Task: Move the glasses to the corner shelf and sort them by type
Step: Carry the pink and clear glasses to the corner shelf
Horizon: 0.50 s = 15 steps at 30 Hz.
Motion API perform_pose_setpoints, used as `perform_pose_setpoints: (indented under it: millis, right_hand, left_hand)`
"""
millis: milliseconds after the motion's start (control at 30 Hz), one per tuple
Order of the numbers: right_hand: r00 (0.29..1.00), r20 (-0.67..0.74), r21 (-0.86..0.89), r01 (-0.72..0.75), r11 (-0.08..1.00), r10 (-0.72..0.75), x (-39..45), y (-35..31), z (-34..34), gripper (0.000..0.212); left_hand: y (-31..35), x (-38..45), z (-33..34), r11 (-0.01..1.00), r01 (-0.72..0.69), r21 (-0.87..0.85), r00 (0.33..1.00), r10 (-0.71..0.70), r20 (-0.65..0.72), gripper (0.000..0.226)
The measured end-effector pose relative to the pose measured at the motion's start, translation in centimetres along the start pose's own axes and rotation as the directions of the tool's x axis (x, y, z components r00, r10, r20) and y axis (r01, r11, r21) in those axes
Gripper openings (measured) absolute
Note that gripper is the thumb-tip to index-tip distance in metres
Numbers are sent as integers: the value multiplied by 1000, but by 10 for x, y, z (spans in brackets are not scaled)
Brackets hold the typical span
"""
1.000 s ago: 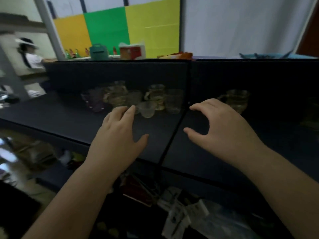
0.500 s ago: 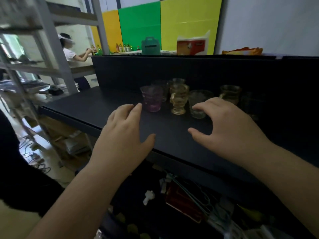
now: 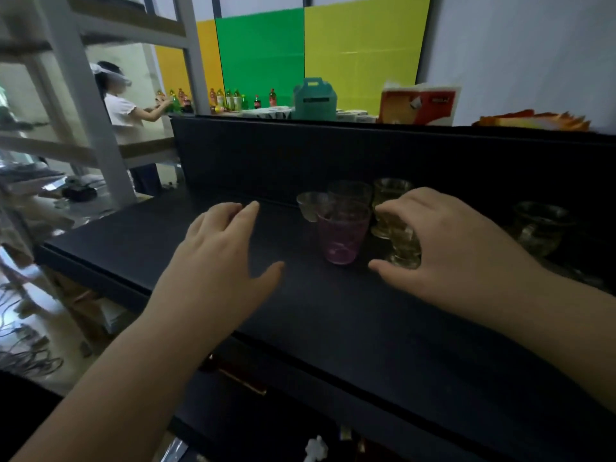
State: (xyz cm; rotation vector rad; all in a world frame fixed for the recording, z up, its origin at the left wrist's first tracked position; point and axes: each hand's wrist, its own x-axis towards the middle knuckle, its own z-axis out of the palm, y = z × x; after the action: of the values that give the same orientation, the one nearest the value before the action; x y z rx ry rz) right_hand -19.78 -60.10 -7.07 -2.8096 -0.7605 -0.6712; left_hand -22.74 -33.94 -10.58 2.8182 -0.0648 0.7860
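Note:
Several glasses stand grouped on the black shelf [image 3: 140, 241]. A pink tumbler [image 3: 341, 233] is at the front, with a small clear bowl-shaped glass [image 3: 311, 205] and a clear tumbler [image 3: 350, 191] behind it. Amber footed glasses [image 3: 405, 243] stand to its right, and one more amber glass [image 3: 540, 228] sits apart at the far right. My right hand [image 3: 456, 248] arches over the nearest amber footed glass, fingers spread and thumb low beside its foot, with no firm grip visible. My left hand [image 3: 220, 261] hovers flat over bare shelf left of the pink tumbler.
A black back panel [image 3: 300, 155] rises behind the glasses. A grey metal rack [image 3: 100, 128] stands at the left, and a person in white stands beyond it near small bottles [image 3: 226, 98]. Clutter and cables lie below the shelf.
The view has swung left and closer to the glasses. My right hand now reaches over an amber footed glass; both hands keep the same spread pose.

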Motion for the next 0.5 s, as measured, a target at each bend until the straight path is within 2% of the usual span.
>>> perform_pose_setpoints:
  millis: [167, 267, 500]
  right_hand:
    - [997, -36, -59, -73, 996, 71, 30, -18, 14, 75]
    - [984, -60, -77, -174, 982, 169, 44, -30, 24, 75]
    - [946, -77, -146, -324, 935, 316, 70, -61, 40, 73]
  left_hand:
    - [-29, 47, 20, 993, -104, -51, 993, 107, 48, 89]
    - [-44, 76, 33, 979, -176, -102, 980, 184, 76, 88]
    - [-68, 149, 56, 919, -340, -197, 915, 372, 157, 87]
